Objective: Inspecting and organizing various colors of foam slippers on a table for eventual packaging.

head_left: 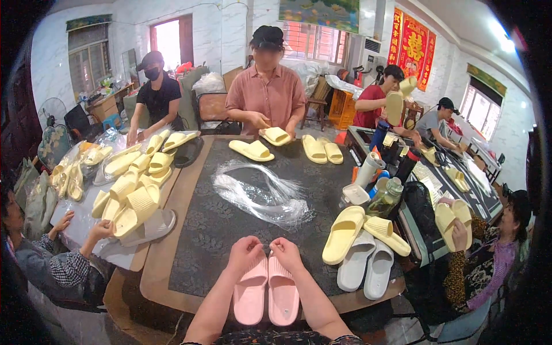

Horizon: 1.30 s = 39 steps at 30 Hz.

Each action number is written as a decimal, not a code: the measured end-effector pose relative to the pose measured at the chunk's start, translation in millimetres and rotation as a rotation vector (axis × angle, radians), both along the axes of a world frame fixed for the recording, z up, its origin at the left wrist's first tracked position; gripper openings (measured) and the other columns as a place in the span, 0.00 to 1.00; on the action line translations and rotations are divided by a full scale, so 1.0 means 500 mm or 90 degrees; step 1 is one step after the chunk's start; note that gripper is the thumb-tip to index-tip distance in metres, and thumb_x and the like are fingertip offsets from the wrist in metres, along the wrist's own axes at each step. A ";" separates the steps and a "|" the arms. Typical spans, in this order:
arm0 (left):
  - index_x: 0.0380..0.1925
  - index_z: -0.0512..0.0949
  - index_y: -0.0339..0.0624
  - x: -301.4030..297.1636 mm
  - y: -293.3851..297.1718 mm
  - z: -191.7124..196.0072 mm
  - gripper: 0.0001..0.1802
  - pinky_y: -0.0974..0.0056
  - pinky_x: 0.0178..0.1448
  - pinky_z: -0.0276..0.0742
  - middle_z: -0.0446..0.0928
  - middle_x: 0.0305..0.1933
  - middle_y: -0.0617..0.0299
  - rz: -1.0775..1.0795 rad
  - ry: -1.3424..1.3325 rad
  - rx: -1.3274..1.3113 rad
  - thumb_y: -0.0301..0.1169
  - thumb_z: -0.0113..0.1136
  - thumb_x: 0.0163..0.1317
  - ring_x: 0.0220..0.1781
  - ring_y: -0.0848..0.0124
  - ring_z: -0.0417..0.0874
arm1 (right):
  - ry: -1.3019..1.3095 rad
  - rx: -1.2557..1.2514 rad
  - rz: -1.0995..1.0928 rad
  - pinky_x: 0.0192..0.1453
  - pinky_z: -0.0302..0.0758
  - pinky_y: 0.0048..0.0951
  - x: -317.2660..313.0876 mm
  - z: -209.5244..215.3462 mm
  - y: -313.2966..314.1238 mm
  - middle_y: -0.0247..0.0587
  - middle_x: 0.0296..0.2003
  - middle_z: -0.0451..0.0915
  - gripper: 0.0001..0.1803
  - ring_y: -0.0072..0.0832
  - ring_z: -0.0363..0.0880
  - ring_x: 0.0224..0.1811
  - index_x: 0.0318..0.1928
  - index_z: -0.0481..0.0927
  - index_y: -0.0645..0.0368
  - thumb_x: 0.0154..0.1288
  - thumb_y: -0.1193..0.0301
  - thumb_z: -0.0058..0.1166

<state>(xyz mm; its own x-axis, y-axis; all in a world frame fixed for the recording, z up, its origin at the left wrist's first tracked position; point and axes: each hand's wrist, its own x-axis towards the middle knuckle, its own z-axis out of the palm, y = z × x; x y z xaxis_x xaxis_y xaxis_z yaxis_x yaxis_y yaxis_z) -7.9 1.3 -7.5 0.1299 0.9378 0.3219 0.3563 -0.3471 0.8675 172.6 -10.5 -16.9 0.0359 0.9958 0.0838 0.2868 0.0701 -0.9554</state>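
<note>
Lying at the near edge of the surface [192,267], your pink slippers [250,296] should feel light and softly springy; grip the ribbed straps [279,273]. Your left hand [246,253] and right hand [287,254] bunch their fingertips over the toes; whether they pinch anything, I cannot tell.

On the wall [451,64], toward the right, there is a red hanging [414,50] — it carries one large golden character [413,44] in the middle; smaller golden characters go downward along its two side strips [395,33].
</note>
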 end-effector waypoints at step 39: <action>0.29 0.83 0.42 0.007 0.000 0.019 0.07 0.61 0.41 0.76 0.79 0.28 0.60 -0.066 0.098 0.054 0.32 0.67 0.51 0.37 0.64 0.79 | -0.045 0.049 0.029 0.34 0.71 0.19 -0.002 -0.007 -0.003 0.26 0.24 0.77 0.07 0.13 0.72 0.28 0.37 0.79 0.62 0.66 0.70 0.56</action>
